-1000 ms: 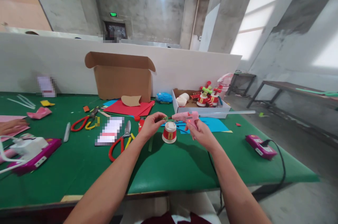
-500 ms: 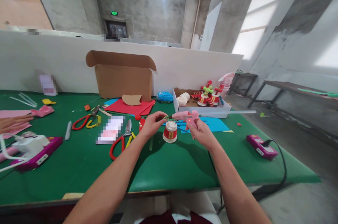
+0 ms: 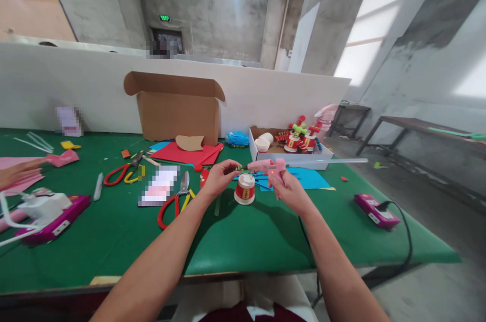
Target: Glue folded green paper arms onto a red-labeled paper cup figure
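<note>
My right hand (image 3: 289,189) is wrapped round the handle of a pink hot glue gun (image 3: 261,165), a long clear glue stick jutting from its back end. The gun's nozzle points left, up close to my left hand (image 3: 223,178). Pinched in my left fingertips is a small dark green and yellow striped coil (image 3: 238,168), partly hidden by the fingers. Just below both hands, an upside-down white paper cup (image 3: 244,193) with a red band and a gold label stands on the green table (image 3: 235,251). Whether nozzle and coil touch, I cannot tell.
A white box (image 3: 292,159) holds cups and decorated cup figures. Red-handled scissors (image 3: 175,210), pliers (image 3: 121,174), red paper (image 3: 178,157) and blue sheets (image 3: 309,178) lie about. Purple power strips (image 3: 375,211) sit at both sides. Another person's hand (image 3: 21,172) rests on pink paper at left.
My hands, the glue gun and the cup hold almost the same positions. At the left edge, the other person's hand has shifted slightly on the pink paper.
</note>
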A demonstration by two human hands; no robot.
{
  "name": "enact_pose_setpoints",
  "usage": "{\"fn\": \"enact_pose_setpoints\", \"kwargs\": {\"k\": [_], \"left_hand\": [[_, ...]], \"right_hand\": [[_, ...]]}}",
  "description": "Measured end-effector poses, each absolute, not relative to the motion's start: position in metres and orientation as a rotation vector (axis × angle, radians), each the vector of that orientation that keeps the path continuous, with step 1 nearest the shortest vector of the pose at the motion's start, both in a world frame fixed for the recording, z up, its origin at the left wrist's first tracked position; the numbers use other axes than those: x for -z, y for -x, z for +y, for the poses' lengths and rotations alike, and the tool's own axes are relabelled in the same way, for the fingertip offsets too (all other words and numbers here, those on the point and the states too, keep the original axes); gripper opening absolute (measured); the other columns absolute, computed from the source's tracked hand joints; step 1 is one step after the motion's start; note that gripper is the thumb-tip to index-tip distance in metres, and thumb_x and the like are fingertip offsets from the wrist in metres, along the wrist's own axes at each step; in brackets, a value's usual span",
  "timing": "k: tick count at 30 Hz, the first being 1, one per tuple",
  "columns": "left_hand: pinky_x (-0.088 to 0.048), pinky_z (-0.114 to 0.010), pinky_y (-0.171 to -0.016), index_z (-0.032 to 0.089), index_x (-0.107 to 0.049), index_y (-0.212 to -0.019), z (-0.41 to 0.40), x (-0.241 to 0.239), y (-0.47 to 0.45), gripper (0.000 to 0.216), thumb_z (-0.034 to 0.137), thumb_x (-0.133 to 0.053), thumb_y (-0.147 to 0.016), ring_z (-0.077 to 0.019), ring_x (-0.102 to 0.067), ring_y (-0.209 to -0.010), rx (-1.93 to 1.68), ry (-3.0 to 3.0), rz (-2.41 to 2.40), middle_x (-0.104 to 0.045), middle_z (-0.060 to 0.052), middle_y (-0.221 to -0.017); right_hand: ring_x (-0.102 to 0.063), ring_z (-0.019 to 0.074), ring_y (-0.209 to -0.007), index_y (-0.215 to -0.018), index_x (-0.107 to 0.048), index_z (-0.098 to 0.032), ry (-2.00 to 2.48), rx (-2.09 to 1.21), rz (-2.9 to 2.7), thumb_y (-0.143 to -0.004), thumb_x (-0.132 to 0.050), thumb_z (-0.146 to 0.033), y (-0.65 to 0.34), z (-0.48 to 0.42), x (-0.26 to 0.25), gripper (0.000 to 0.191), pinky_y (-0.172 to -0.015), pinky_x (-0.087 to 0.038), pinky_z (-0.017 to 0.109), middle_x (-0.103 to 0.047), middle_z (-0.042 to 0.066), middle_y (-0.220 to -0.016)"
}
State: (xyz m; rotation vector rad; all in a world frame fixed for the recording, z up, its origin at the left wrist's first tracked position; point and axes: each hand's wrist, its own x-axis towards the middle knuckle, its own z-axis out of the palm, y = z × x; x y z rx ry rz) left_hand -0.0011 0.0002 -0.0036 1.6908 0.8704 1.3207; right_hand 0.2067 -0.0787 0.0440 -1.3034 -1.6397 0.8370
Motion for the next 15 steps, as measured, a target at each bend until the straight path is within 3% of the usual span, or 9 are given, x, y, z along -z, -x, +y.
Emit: {"fn": "enact_pose_setpoints", "kwargs": {"k": [15], "left_hand": [[-0.049,-0.028,-0.069,0.017,-0.067,-0.084,0.0020,0.0051,0.0013,0.024,0.034,-0.069,-0.068,-0.0167,-0.062,-0.074,-1.337,-1.664,0.858,-0.068,-0.003,-0.078]], "right_hand": [[-0.042,0.0103,-0.044,-0.079,-0.048,-0.021,1.312,-0.848,-1.667,-0.082,-0.053,-0.053,-0.2059,-0.0790,-0.0461,0.033,-0.043,-0.036,0.025,-0.048,-0.005,-0.054]]}}
